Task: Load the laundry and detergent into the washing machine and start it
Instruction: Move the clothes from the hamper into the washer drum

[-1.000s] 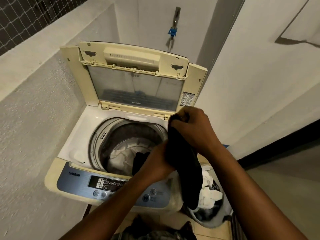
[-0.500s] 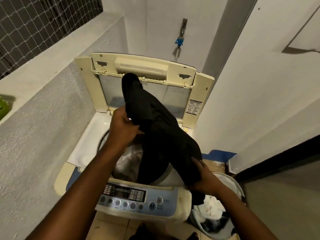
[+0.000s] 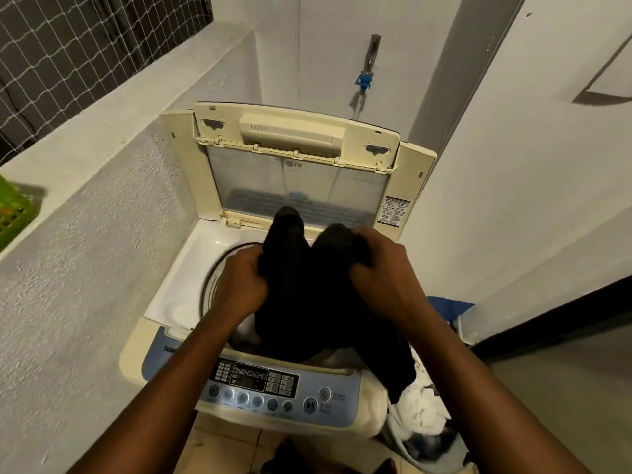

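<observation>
Both hands are bunched into a black garment (image 3: pixel 307 302) held over the open mouth of a top-loading washing machine (image 3: pixel 171 302). The left hand (image 3: pixel 241 285) has its grip clamped on the garment's left side, fingers curled into the cloth. The right hand (image 3: pixel 383 268) has its grip clamped on the garment's upper right, pinching a raised fold. Between the two hands the cloth humps up in two dark peaks, reaching in front of the lower edge of the raised lid (image 3: pixel 297 172).

Most of the garment hangs down into the drum (image 3: pixel 213 278), whose rim shows only as an arc at the left of the opening. One trailing end drapes over the machine's front right corner, past the control panel (image 3: pixel 273 388), and hangs above a laundry basket (image 3: pixel 424 460) that stands on the floor just beside the machine's right side. White laundry (image 3: pixel 420 408) lies in that basket, with darker pieces below it.

The lid stands upright against the back wall, its clear window facing the camera. On the wall above it is a tap with a blue fitting (image 3: pixel 365 78). A green basket (image 3: pixel 13 213) sits on the ledge at the far left, under a netted opening.
</observation>
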`<move>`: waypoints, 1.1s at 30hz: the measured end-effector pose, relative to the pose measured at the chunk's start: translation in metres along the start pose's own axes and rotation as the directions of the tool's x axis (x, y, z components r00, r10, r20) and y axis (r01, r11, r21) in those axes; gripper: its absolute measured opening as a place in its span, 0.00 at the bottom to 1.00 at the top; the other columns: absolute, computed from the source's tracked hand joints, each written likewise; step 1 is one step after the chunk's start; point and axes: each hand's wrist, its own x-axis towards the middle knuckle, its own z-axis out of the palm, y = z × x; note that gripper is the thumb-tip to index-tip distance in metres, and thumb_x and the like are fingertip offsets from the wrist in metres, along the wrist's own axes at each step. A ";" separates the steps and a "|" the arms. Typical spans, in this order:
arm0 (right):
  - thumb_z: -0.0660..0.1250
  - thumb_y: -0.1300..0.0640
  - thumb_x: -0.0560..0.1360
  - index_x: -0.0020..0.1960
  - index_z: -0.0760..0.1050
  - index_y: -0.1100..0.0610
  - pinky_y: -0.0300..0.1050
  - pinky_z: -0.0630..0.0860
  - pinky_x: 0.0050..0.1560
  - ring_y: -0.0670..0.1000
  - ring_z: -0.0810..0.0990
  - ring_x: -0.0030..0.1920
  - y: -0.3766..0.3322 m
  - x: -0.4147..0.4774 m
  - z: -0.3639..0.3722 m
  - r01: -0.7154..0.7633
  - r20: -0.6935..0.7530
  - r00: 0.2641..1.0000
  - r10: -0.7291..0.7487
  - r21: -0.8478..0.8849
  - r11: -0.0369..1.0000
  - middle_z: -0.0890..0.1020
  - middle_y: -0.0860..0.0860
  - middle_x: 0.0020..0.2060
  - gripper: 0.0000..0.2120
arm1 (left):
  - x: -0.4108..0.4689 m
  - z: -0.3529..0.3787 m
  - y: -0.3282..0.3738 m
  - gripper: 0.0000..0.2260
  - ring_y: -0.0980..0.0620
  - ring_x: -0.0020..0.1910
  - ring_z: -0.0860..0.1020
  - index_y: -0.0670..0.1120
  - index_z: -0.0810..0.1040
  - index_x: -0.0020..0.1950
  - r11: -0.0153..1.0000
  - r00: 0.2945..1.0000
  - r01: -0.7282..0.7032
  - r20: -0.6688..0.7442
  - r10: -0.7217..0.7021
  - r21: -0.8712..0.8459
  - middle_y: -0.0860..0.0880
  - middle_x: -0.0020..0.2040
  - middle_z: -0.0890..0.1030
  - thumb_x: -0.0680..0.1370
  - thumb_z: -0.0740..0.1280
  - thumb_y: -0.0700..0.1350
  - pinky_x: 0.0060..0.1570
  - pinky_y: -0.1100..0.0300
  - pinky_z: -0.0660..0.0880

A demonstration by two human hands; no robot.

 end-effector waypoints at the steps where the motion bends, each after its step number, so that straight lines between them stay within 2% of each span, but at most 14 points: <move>1: 0.68 0.60 0.81 0.60 0.78 0.55 0.37 0.75 0.51 0.46 0.81 0.48 -0.011 0.005 0.004 0.022 0.014 1.000 -0.023 0.026 0.999 0.84 0.46 0.50 0.09 | -0.002 0.002 -0.001 0.04 0.51 0.43 0.81 0.47 0.81 0.49 1.000 1.000 0.005 0.017 -0.005 0.013 0.50 0.45 0.85 0.80 0.66 0.41 0.42 0.54 0.76; 4: 0.68 0.61 0.80 0.57 0.78 0.57 0.49 0.81 0.51 0.51 0.83 0.48 -0.038 0.021 0.016 0.067 0.044 0.996 -0.073 0.124 0.990 0.84 0.52 0.47 0.06 | -0.006 0.005 -0.001 0.05 0.49 0.50 0.80 0.50 0.80 0.55 0.997 0.997 0.060 0.035 -0.062 0.041 0.49 0.50 0.83 0.81 0.66 0.43 0.43 0.61 0.71; 6: 0.68 0.64 0.79 0.60 0.78 0.58 0.56 0.83 0.58 0.54 0.84 0.54 -0.052 0.030 0.021 0.037 0.081 0.995 -0.061 0.262 0.964 0.84 0.54 0.52 0.10 | -0.009 0.000 -0.001 0.19 0.44 0.60 0.78 0.41 0.75 0.70 0.996 0.994 0.091 0.056 -0.092 0.022 0.41 0.61 0.80 0.79 0.71 0.37 0.51 0.65 0.72; 9: 0.65 0.67 0.80 0.64 0.75 0.60 0.58 0.84 0.60 0.58 0.84 0.58 -0.071 0.043 0.028 -0.058 0.135 0.991 -0.016 0.524 0.850 0.83 0.58 0.56 0.13 | -0.011 -0.010 -0.010 0.29 0.45 0.62 0.79 0.40 0.72 0.72 0.992 0.987 0.118 0.114 -0.113 -0.034 0.49 0.57 0.77 0.72 0.75 0.30 0.48 0.73 0.70; 11: 0.62 0.69 0.81 0.66 0.73 0.60 0.58 0.84 0.59 0.59 0.83 0.60 -0.083 0.050 0.031 -0.137 0.175 0.984 0.026 0.662 0.737 0.81 0.59 0.60 0.15 | -0.007 -0.014 -0.009 0.25 0.39 0.60 0.81 0.41 0.75 0.68 0.973 0.976 0.209 0.077 -0.202 -0.095 0.47 0.54 0.79 0.74 0.77 0.45 0.51 0.60 0.75; 13: 0.59 0.72 0.81 0.70 0.71 0.60 0.57 0.84 0.58 0.59 0.81 0.62 -0.093 0.055 0.030 -0.200 0.217 0.975 0.050 0.751 0.629 0.79 0.58 0.64 0.20 | -0.005 -0.016 -0.003 0.38 0.35 0.58 0.81 0.41 0.77 0.66 0.961 0.966 0.260 0.027 -0.258 -0.092 0.40 0.55 0.82 0.70 0.71 0.70 0.53 0.51 0.74; 14: 0.58 0.73 0.81 0.72 0.70 0.59 0.56 0.85 0.58 0.59 0.81 0.63 -0.096 0.058 0.030 -0.219 0.230 0.972 0.057 0.783 0.582 0.78 0.58 0.66 0.22 | -0.005 -0.016 -0.002 0.36 0.36 0.60 0.81 0.42 0.76 0.68 0.966 0.970 0.243 0.030 -0.241 -0.088 0.39 0.59 0.82 0.72 0.70 0.68 0.57 0.48 0.75; 16: 0.55 0.75 0.80 0.75 0.68 0.59 0.58 0.84 0.60 0.60 0.79 0.66 -0.099 0.061 0.030 -0.231 0.237 0.970 0.057 0.822 0.521 0.77 0.59 0.69 0.25 | -0.008 -0.016 -0.005 0.26 0.40 0.66 0.78 0.45 0.70 0.75 0.973 0.983 0.182 0.052 -0.176 -0.144 0.44 0.63 0.79 0.79 0.73 0.46 0.63 0.50 0.75; 17: 0.55 0.75 0.80 0.75 0.68 0.59 0.59 0.83 0.60 0.61 0.79 0.66 -0.097 0.063 0.030 -0.233 0.237 0.970 0.058 0.829 0.509 0.77 0.59 0.68 0.26 | -0.009 -0.018 -0.009 0.32 0.44 0.67 0.78 0.46 0.66 0.77 0.969 0.983 0.168 0.099 -0.152 -0.183 0.49 0.62 0.78 0.76 0.75 0.39 0.63 0.54 0.75; 20: 0.57 0.73 0.80 0.68 0.71 0.58 0.56 0.84 0.59 0.59 0.81 0.62 -0.085 0.061 0.035 -0.253 0.257 0.964 0.071 0.796 0.549 0.78 0.58 0.62 0.20 | -0.009 -0.017 -0.021 0.51 0.61 0.68 0.72 0.51 0.57 0.80 0.963 0.970 0.075 0.242 -0.011 -0.257 0.61 0.68 0.71 0.62 0.80 0.49 0.65 0.70 0.69; 23: 0.60 0.71 0.80 0.61 0.75 0.54 0.59 0.81 0.64 0.58 0.82 0.59 -0.070 0.053 0.049 -0.270 0.288 0.955 0.069 0.755 0.597 0.81 0.56 0.57 0.17 | -0.010 -0.004 -0.018 0.56 0.57 0.73 0.69 0.51 0.57 0.81 0.962 0.954 0.054 0.297 0.029 -0.267 0.56 0.75 0.69 0.59 0.83 0.57 0.70 0.62 0.69; 27: 0.61 0.74 0.78 0.66 0.75 0.55 0.59 0.78 0.69 0.59 0.80 0.66 -0.051 0.046 0.058 -0.268 0.376 0.926 -0.049 0.740 0.617 0.81 0.59 0.64 0.22 | -0.011 0.009 -0.016 0.32 0.46 0.67 0.77 0.44 0.70 0.74 0.947 0.991 0.136 0.037 -0.131 -0.290 0.50 0.64 0.78 0.74 0.77 0.46 0.58 0.60 0.72; 29: 0.66 0.73 0.76 0.73 0.71 0.55 0.58 0.78 0.70 0.56 0.79 0.68 -0.032 0.044 0.055 -0.157 0.375 0.917 -0.134 0.649 0.744 0.80 0.57 0.67 0.28 | -0.009 0.006 -0.024 0.22 0.43 0.63 0.80 0.44 0.75 0.69 0.950 0.981 0.155 -0.070 -0.180 -0.270 0.48 0.60 0.81 0.77 0.74 0.44 0.57 0.56 0.73; 33: 0.82 0.55 0.68 0.82 0.56 0.43 0.66 0.71 0.74 0.58 0.67 0.78 0.046 0.037 0.055 -0.021 0.283 0.959 0.028 -0.029 0.999 0.66 0.51 0.79 0.51 | -0.008 -0.009 -0.035 0.20 0.53 0.57 0.76 0.47 0.76 0.69 0.955 0.977 0.155 -0.106 -0.187 -0.253 0.52 0.57 0.80 0.77 0.74 0.46 0.58 0.56 0.71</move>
